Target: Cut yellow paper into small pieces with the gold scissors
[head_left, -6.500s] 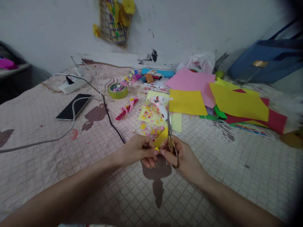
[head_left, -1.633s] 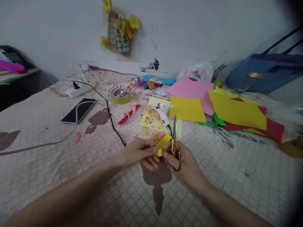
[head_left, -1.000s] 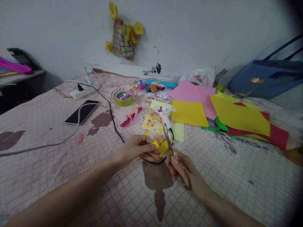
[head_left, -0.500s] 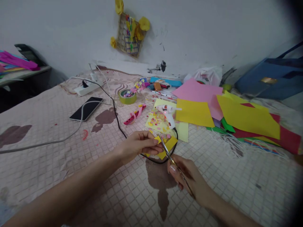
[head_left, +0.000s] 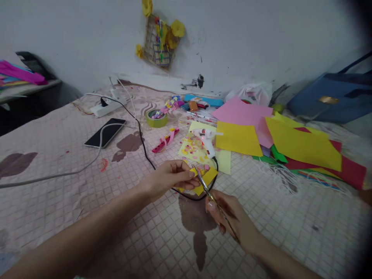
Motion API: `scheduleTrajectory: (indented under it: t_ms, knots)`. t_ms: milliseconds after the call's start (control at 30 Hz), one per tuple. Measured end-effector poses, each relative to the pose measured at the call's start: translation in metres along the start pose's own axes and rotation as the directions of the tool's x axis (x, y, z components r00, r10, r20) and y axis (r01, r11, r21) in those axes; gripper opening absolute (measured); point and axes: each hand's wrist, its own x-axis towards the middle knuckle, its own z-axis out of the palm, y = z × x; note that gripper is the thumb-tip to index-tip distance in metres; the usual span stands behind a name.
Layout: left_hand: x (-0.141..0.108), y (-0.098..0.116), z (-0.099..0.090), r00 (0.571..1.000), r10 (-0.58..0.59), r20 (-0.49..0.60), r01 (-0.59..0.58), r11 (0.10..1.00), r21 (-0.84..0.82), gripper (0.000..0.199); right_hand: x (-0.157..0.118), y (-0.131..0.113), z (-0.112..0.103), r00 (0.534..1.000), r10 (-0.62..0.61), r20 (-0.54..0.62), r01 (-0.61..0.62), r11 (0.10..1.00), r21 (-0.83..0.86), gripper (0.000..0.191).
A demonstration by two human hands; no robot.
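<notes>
My left hand (head_left: 174,176) pinches a small yellow paper piece (head_left: 194,170) between thumb and fingers. Gold-handled scissors (head_left: 210,197) are in my right hand (head_left: 232,217), their blades at the right edge of that piece. Beneath the blades lies a larger yellow paper (head_left: 208,179) with small scraps around it. Just beyond, a white glue gun (head_left: 207,142) with a small red light rests on a pale yellow sheet (head_left: 223,161) strewn with pink and yellow bits. A dark pink decorated strip (head_left: 165,141) lies to the left of it.
The glue gun's black cable (head_left: 148,158) loops close around my hands. A phone (head_left: 106,133), power strip (head_left: 108,107) and tape roll (head_left: 157,119) lie at the left and back. Coloured sheets (head_left: 303,143), white string (head_left: 280,176) and a blue bag (head_left: 328,97) are on the right.
The scissor blades look slightly closer together at the small yellow piece. Both hands stay in nearly the same place, and the view has shifted very slightly.
</notes>
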Motion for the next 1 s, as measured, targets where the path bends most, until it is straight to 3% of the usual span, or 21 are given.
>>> scheduleTrajectory:
  t_ms: [1000]
  knots:
    - [0.0037,-0.0015,-0.0021,1.0,0.002,0.001,-0.002,1.0,0.017,0.019,0.0013,-0.0048,0.0005,1.0,0.011,-0.007,-0.011,0.999,-0.035,0.041]
